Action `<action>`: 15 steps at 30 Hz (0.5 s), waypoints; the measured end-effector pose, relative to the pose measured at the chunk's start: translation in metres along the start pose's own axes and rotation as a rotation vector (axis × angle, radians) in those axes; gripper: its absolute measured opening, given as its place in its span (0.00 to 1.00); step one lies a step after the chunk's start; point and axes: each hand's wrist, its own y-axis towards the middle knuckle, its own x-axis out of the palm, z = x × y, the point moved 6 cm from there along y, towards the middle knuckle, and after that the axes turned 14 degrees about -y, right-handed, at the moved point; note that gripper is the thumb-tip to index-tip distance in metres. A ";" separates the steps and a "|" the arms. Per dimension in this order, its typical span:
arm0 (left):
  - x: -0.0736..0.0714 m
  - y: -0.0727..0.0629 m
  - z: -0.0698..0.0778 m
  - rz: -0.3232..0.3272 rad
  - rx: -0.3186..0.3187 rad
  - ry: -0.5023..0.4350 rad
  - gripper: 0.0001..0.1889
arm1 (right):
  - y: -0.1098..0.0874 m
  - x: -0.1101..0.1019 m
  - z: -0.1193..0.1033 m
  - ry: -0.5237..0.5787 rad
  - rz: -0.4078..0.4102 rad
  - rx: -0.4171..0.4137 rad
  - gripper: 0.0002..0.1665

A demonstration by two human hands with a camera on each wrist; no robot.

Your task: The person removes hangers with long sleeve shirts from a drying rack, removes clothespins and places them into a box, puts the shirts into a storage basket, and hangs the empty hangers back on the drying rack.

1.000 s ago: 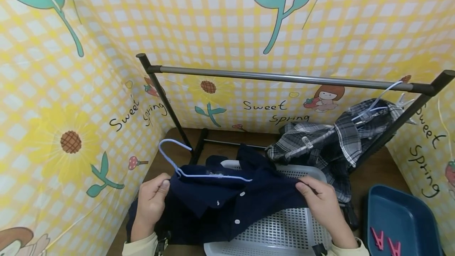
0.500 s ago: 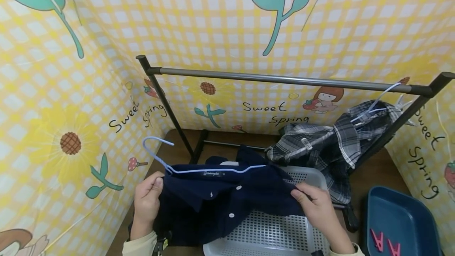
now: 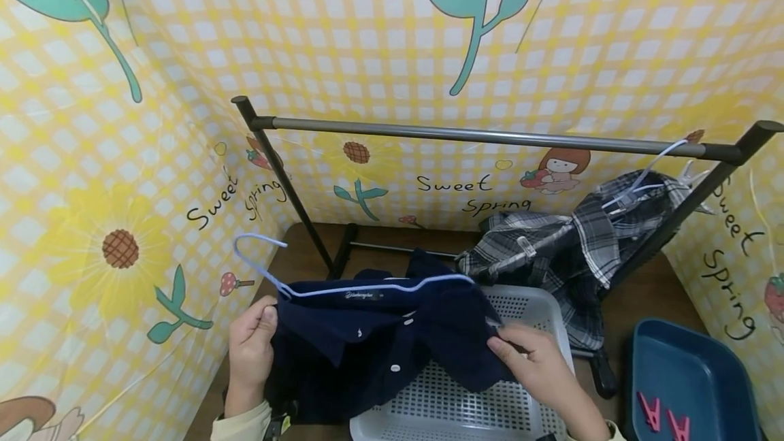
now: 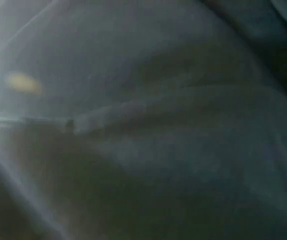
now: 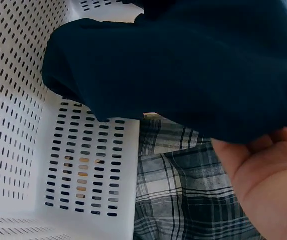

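Note:
A navy button shirt (image 3: pixel 380 342) hangs on a pale blue hanger (image 3: pixel 288 278) held above a white perforated basket (image 3: pixel 478 407). My left hand (image 3: pixel 251 349) grips the shirt's left shoulder at the hanger's neck. My right hand (image 3: pixel 533 369) pinches the shirt's right shoulder over the basket. In the left wrist view only dark navy cloth (image 4: pixel 143 130) fills the frame. In the right wrist view the navy cloth (image 5: pixel 183 60) hangs over the basket's wall (image 5: pixel 28 125), with my palm (image 5: pixel 268 175) at the lower right.
A dark metal rail (image 3: pixel 490 136) spans the rack above. A grey plaid shirt (image 3: pixel 576 237) hangs on a hanger at its right end. A blue tray (image 3: pixel 680 373) with pink clips (image 3: pixel 664 417) sits at the lower right. Yellow patterned walls surround the brown table (image 3: pixel 306 254).
Both hands lifted the shirt and hanger slightly and shifted them left. My right hand moved inward along the shirt's shoulder, which now covers the hanger's right arm.

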 end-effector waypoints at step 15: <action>0.025 0.003 -0.006 -0.195 -0.065 0.091 0.18 | 0.008 -0.024 -0.025 0.258 -0.118 -0.046 0.29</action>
